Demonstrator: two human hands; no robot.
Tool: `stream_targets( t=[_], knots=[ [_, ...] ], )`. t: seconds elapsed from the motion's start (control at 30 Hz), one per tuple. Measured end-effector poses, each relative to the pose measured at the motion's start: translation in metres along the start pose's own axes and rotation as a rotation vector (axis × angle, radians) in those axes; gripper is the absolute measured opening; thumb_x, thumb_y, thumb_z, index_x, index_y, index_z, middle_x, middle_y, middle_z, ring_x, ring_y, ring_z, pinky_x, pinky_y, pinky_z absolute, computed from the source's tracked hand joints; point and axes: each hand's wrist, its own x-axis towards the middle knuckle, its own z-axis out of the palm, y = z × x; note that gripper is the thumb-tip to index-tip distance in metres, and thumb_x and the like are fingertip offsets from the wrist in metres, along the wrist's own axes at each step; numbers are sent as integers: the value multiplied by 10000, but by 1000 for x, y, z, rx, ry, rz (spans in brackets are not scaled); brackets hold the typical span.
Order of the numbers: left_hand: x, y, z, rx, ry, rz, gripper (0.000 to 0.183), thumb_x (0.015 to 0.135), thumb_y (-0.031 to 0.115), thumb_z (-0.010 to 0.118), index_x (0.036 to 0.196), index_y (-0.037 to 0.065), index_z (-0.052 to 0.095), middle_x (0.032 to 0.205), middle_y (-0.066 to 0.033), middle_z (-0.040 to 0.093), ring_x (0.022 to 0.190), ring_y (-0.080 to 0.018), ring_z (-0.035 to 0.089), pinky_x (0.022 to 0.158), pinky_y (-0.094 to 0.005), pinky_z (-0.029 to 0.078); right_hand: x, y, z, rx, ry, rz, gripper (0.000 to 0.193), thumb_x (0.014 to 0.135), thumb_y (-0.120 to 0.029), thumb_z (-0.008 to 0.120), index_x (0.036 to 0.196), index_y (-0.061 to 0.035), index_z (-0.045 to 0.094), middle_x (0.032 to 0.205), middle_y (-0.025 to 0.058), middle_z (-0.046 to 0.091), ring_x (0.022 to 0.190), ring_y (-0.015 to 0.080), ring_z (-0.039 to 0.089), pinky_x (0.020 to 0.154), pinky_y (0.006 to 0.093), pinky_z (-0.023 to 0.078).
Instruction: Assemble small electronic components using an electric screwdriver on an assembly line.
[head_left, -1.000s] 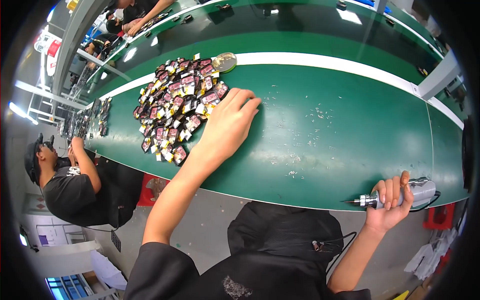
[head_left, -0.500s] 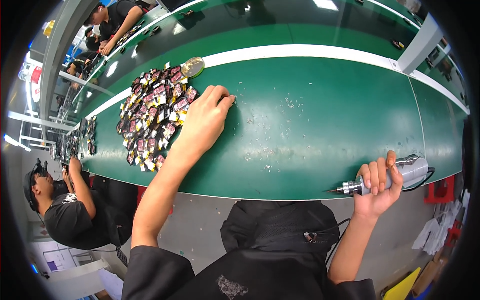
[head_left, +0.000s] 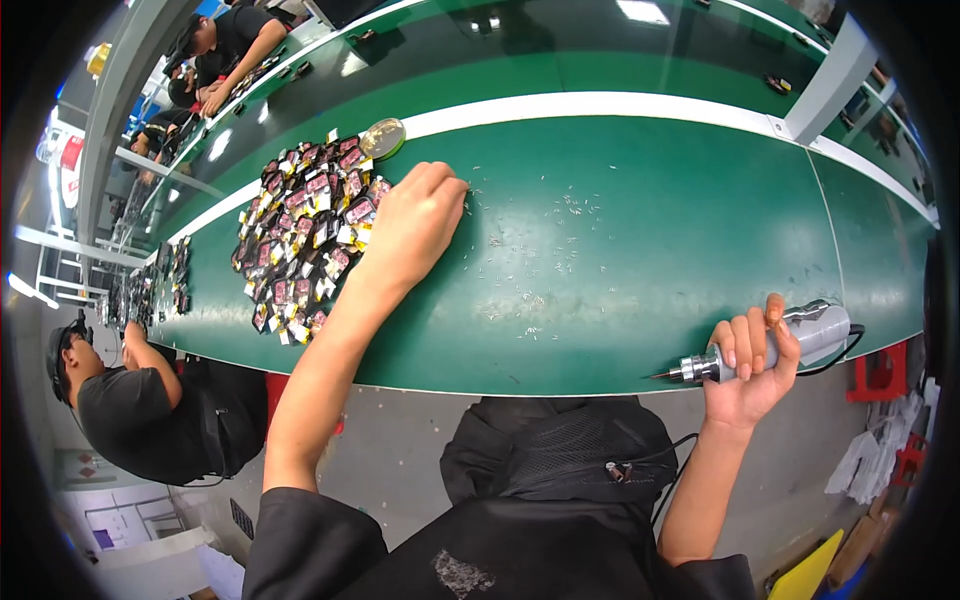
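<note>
My left hand (head_left: pixel 422 222) rests on the green worktable (head_left: pixel 690 215), its fingers curled and pinched together beside the scattered tiny silver screws (head_left: pixel 573 210). What its fingertips hold, if anything, is hidden. Just left of it lies a heap of small black electronic modules (head_left: pixel 300 225) with pinkish faces and white and yellow tabs. A round shallow dish (head_left: pixel 383 138) sits at the heap's far edge. At the near right, my right hand (head_left: pixel 750 365) wraps round a grey electric screwdriver (head_left: pixel 815 332), whose thin bit points left over the table's front edge.
A black cable (head_left: pixel 835 366) trails from the screwdriver's back end. A white rail (head_left: pixel 600 103) runs along the table's far side, with a grey post (head_left: pixel 840 80) at right. A co-worker (head_left: pixel 130 410) sits at the left; others work across the far line. Red stools (head_left: pixel 880 372) stand below right.
The view has shifted slightly. My left hand stays pinched by the screws and my right keeps its grip on the screwdriver. The co-worker at left has turned toward the table.
</note>
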Motion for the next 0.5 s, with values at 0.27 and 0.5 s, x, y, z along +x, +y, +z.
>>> stream_targets(
  t=[0.27, 0.5],
  knots=[
    [-17, 60, -16, -423, 104, -278, 76, 834, -45, 599, 889, -25, 649, 758, -90, 650, 662, -151, 621, 638, -258, 485, -2, -3, -2, -15, 35, -22, 68, 907, -128, 479, 912, -61, 489, 502, -30, 324, 426, 92, 340, 506, 270, 343],
    [-38, 146, -24, -921, 169, -382, 134, 735, -122, 671, 843, -43, 675, 788, -116, 675, 688, -183, 639, 628, -268, 500, -4, 8, 31, 14, -59, -92, 102, 905, -144, 456, 928, -58, 505, 506, -26, 366, 427, 95, 373, 511, 272, 355]
  ],
)
